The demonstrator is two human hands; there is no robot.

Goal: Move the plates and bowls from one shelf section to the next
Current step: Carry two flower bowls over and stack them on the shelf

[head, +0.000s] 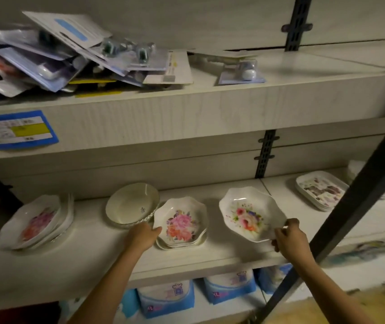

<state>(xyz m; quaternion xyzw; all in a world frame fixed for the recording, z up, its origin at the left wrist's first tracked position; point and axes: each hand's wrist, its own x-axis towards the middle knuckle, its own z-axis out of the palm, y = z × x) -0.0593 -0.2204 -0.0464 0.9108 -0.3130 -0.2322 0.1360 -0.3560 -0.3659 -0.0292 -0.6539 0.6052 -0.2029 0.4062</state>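
On the middle shelf (98,249), my right hand (288,237) pinches the near right rim of a white scalloped bowl with a flower print (248,215), tilted and lifted off the board. My left hand (143,236) grips the left edge of a small stack of flowered bowls (181,224). Behind that stack stand plain white round bowls (132,204). Another pile of flowered plates (38,223) leans at the far left. In the section to the right lies a stack of rectangular printed plates (319,190).
A dark metal upright (341,220) slants across the right side, in front of the shelf. The upper shelf carries a heap of blister-packed goods (70,52) and a blue price label (17,129). Blue and white packs (230,286) fill the shelf below.
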